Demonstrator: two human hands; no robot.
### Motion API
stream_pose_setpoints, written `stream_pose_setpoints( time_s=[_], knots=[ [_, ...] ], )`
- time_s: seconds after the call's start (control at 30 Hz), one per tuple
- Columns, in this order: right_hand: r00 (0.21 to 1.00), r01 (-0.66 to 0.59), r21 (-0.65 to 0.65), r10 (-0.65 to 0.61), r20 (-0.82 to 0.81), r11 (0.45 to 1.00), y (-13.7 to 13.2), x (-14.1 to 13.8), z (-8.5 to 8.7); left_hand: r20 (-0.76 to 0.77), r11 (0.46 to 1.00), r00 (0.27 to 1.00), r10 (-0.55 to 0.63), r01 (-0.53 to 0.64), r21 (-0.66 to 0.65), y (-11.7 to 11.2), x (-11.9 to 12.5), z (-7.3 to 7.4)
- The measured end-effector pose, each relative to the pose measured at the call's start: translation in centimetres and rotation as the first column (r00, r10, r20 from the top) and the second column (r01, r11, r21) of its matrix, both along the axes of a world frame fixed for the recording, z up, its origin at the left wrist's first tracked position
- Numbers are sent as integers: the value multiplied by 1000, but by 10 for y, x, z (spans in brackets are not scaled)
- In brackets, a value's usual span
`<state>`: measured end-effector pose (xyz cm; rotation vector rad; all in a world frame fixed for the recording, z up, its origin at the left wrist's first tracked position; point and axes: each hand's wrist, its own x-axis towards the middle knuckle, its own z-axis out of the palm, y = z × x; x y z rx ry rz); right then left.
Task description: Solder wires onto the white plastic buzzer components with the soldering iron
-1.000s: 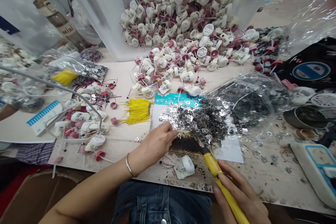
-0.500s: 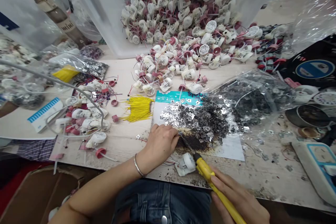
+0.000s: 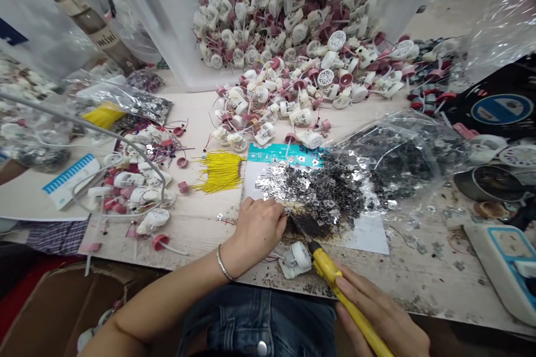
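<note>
My right hand grips the yellow handle of a soldering iron. The iron's thin tip reaches up and left to the fingertips of my left hand. My left hand is closed in a pinch, and what it pinches is hidden. Both meet over a dark, stained patch at the near edge of a heap of small metal tabs, which lies on a white and teal sheet. Just below the tip, a white plastic motor unit sits near the table edge. Left of the sheet lies a bundle of yellow wires.
A large translucent bin spills white and pink motor units across the back. More units lie at left behind a grey cable. At right are a plastic bag of tabs, a metal cup and a power strip.
The camera view has shifted very slightly. Both hands and the soldering iron stay almost in the same place, with the iron's tip still by my left fingertips.
</note>
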<state>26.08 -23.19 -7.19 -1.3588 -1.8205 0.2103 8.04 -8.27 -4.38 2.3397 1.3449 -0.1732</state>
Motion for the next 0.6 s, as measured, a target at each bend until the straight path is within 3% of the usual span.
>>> stream_pose_setpoints(
  time_s=[0.4,0.6],
  knots=[
    [1000,-19,13,19,1,1000,1,-2,5,-5,999,999,36,-36,17,-2,4,-1],
    [970,196,-13,-196,-147,981,-5,-13,11,-14,999,999,53,-53,-11,-2,6,-1]
  ],
)
